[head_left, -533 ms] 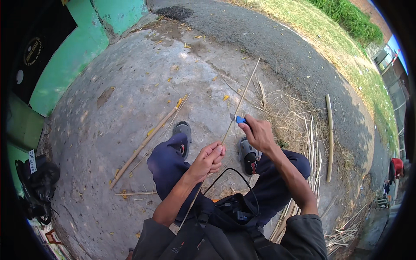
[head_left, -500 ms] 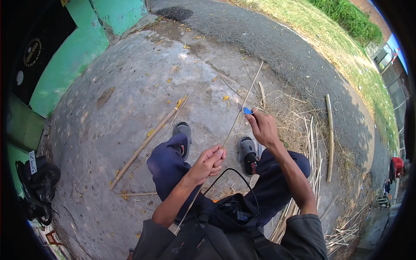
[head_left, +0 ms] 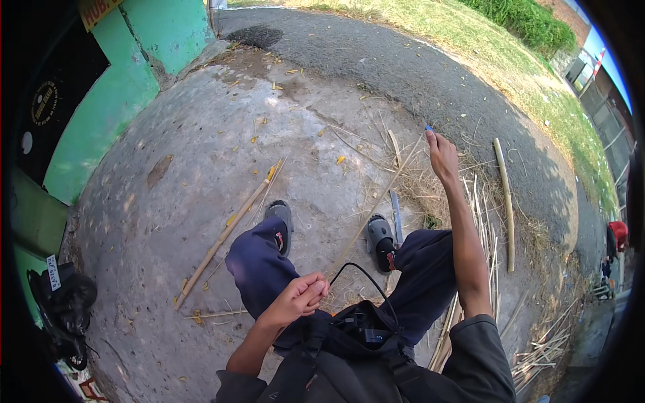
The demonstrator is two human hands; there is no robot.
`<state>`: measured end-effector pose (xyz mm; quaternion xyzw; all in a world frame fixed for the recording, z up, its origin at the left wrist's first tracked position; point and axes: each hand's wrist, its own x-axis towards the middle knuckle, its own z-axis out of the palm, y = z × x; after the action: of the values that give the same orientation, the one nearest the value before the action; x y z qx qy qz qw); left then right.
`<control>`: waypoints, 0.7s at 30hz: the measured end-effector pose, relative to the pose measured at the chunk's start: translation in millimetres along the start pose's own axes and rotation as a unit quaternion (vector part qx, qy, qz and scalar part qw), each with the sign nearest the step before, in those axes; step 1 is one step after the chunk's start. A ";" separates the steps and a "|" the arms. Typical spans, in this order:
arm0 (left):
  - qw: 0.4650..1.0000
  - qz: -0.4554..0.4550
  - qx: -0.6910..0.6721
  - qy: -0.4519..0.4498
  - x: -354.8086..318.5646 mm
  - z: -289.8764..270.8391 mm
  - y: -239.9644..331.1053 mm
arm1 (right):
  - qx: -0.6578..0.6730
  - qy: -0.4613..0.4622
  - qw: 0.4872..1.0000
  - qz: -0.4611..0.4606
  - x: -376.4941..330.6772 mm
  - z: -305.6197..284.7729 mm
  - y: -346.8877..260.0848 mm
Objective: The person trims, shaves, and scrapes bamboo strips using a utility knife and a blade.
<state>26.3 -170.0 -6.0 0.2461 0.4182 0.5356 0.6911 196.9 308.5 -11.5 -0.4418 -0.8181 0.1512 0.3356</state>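
A long thin bamboo strip [head_left: 371, 213] slants from my left hand up toward the far right. My left hand [head_left: 295, 300] is closed round its near end, low in front of my left knee. Out ahead, my right hand [head_left: 443, 156] is closed on a small blue tool [head_left: 428, 128]; its blue part shows past the fingers, and its working end cannot be made out. The strip's far end lies just left of the right hand, and whether they touch is unclear. Beside my right shoe [head_left: 381, 240] rests a long flat grey blade [head_left: 396, 215].
A bamboo pole [head_left: 225, 236] lies on the concrete at left, another [head_left: 505, 205] at right. Split strips [head_left: 485, 228] and dry shavings [head_left: 430, 185] spread right of my legs. An open black bag [head_left: 363, 326] sits at my waist. A motorcycle [head_left: 67, 302] stands far left.
My right hand has moved away and up to the right along the strip with the blue tool. My left hand has dropped slightly nearer to me, and the view has shifted a little.
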 end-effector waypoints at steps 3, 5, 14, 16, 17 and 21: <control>1.000 0.009 0.014 0.022 2.0 -5.9 2.2 | 0.127 -0.158 0.955 0.216 -0.9 -6.3 40.4; 0.998 0.022 0.001 0.054 8.3 -13.1 1.4 | 0.254 -0.207 0.917 0.228 -10.1 -11.1 15.4; 0.998 0.015 0.043 0.047 34.1 -4.2 -8.4 | 0.508 -0.240 0.814 0.143 -44.6 -6.4 -73.5; 0.999 0.008 0.042 0.027 40.9 -6.8 -12.1 | 0.529 -0.231 0.800 0.164 -46.1 -4.8 -72.5; 0.999 0.004 0.041 0.008 43.8 -7.1 -11.6 | 0.538 -0.220 0.797 0.163 -45.0 -3.6 -69.1; 0.981 0.071 0.170 0.055 59.1 3.8 -7.6 | 0.544 -0.172 0.805 0.161 -45.0 -10.0 -65.5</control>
<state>38.0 -115.9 -28.6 0.3593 0.5223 0.5170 0.5751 180.4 234.0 12.7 -0.2790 -0.5632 0.6968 0.3454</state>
